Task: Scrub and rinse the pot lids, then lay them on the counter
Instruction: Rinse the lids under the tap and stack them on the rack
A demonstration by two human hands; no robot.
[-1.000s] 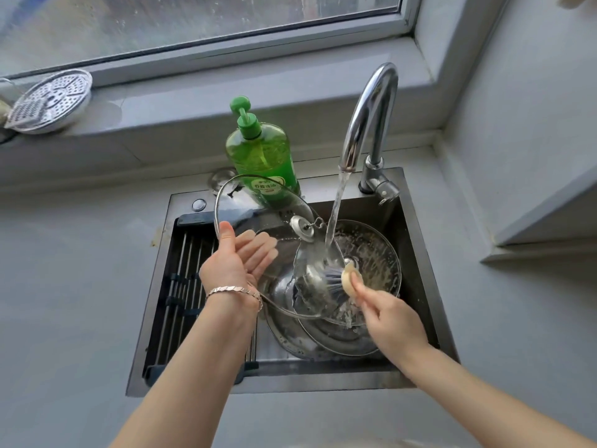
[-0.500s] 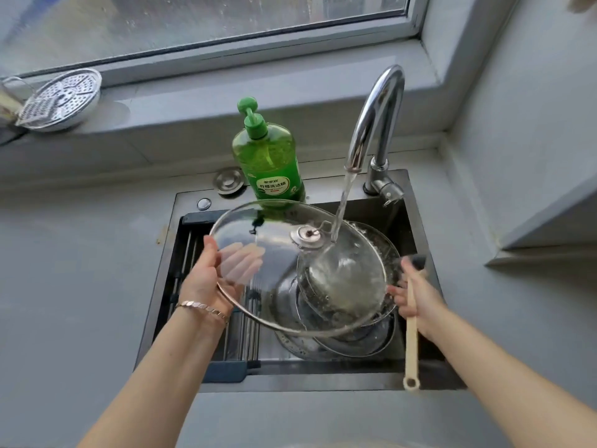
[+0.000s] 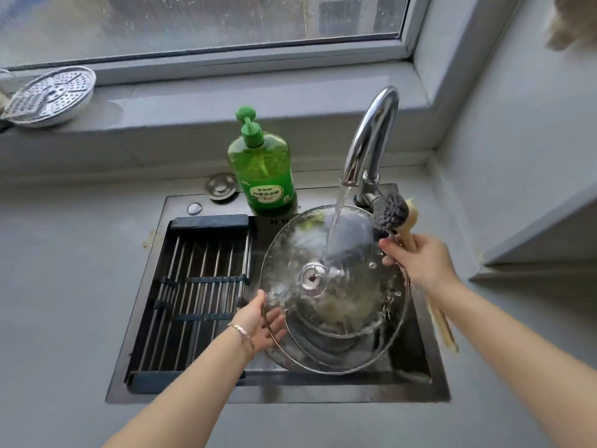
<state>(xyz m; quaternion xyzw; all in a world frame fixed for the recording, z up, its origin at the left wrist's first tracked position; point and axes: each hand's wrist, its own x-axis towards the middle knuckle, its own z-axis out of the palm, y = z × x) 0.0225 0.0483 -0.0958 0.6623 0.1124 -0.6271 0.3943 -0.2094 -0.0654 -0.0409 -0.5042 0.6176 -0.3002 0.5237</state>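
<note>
A large glass pot lid (image 3: 352, 305) with a metal rim and centre knob is held nearly flat over the sink, under the running water from the tap (image 3: 371, 137). My left hand (image 3: 261, 321) supports its lower left rim with fingers spread beneath the glass. My right hand (image 3: 420, 263) grips the wooden handle of a dish brush (image 3: 392, 210), bristles up by the tap base, and its fingers touch the lid's right rim. More metal cookware (image 3: 323, 347) lies below in the sink, partly hidden by the lid.
A green dish-soap bottle (image 3: 261, 169) stands behind the sink (image 3: 290, 396). A dark drying rack (image 3: 193, 295) fills the sink's left half. A sink plug (image 3: 222, 186) lies on the grey counter (image 3: 64, 286). A perforated steamer plate (image 3: 48, 95) rests on the windowsill.
The lid has shifted right and tilted flatter under the water stream. My right hand rose with the brush to the lid's right rim; my left hand slid to its lower left edge.
</note>
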